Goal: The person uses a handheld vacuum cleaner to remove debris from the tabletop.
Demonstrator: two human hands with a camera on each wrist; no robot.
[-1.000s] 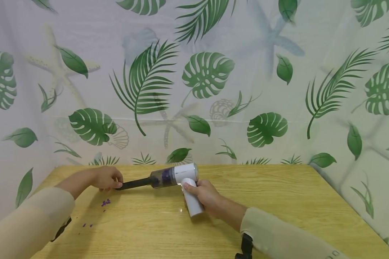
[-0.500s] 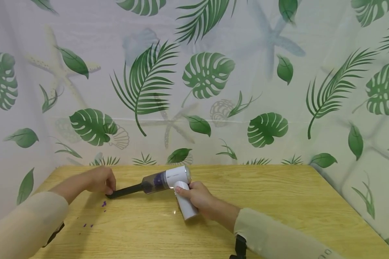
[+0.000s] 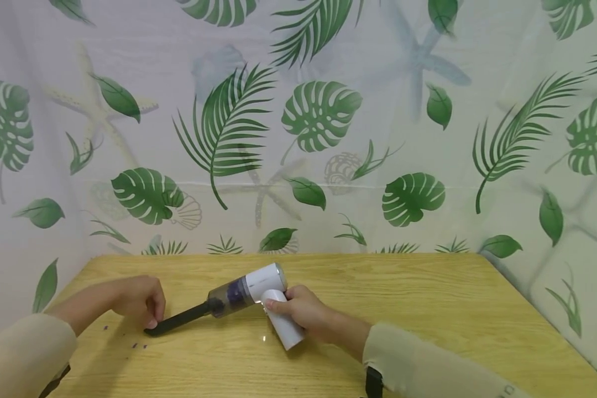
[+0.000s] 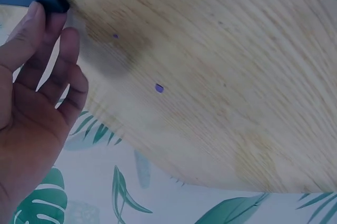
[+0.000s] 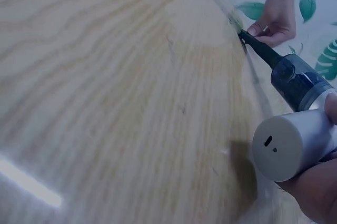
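Note:
A white handheld vacuum cleaner (image 3: 265,283) with a clear, purple-tinted dust cup (image 3: 229,298) lies across the middle of the head view, its long black nozzle (image 3: 184,318) angled down to the left. My right hand (image 3: 305,312) grips its white handle (image 3: 284,327). The thumb and fingertips of my left hand (image 3: 140,301) pinch the nozzle's far end, close to the tabletop; in the left wrist view the other fingers of that hand (image 4: 42,87) are loosely bent. Small purple scraps (image 4: 159,88) lie scattered near the nozzle tip.
The wooden table (image 3: 403,309) spreads under both hands. Its back edge meets a hanging white cloth (image 3: 358,44) printed with green leaves, which also runs down both sides. Dark wrist straps (image 3: 373,381) sit at the sleeves.
Both hands have moved left and toward the front with the vacuum cleaner, its nozzle tilting further down. The purple cluster by the nozzle is no longer seen; a few scattered scraps are still visible.

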